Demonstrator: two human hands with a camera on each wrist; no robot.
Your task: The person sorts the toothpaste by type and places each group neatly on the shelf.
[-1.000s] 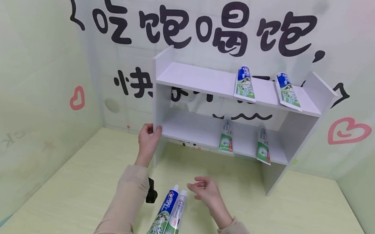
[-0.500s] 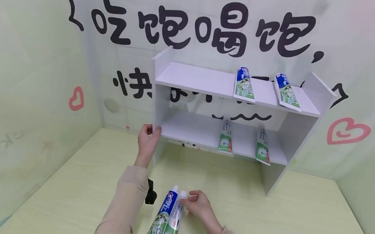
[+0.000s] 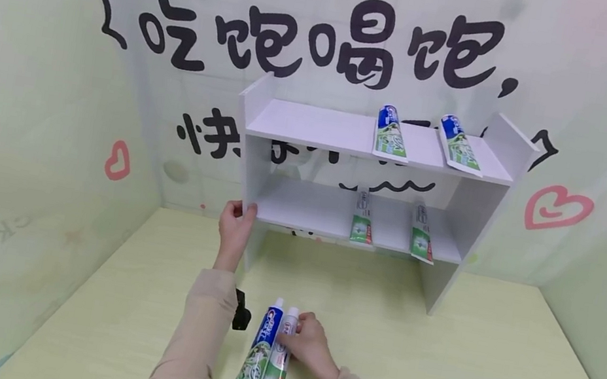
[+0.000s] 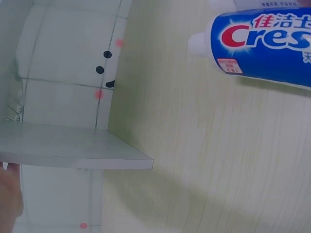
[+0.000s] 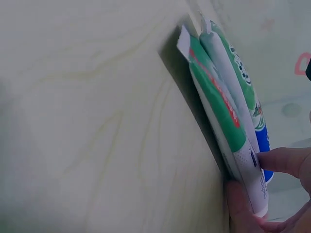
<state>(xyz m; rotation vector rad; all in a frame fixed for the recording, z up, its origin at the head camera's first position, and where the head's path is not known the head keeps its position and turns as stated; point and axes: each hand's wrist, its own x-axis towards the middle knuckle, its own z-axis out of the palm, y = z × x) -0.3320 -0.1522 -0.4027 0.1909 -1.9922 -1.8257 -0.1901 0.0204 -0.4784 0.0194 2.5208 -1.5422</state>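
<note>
My left hand (image 3: 234, 231) grips the left side panel of a white two-tier shelf (image 3: 313, 126), thumb on the inner face. My right hand (image 3: 314, 347) pinches a white and green toothpaste tube (image 3: 276, 371) near its cap end. In the right wrist view that tube (image 5: 218, 104) lies on the table between thumb and fingers. Directly left of it on the table is a blue and green Crest toothpaste tube (image 3: 257, 358), which neither hand holds. The left wrist view shows its blue cap end (image 4: 262, 46) close up.
Two blue and green tubes lie on the upper tier, the left one (image 3: 391, 134) and the right one (image 3: 459, 146). Below, the lower tier bears two white and green tubes, one (image 3: 362, 219) left of the other (image 3: 422, 235). Printed walls surround the table (image 3: 465, 374).
My right hand has come down and left from beside the caps onto the white and green toothpaste tube. The left hand keeps its grip on the shelf panel.
</note>
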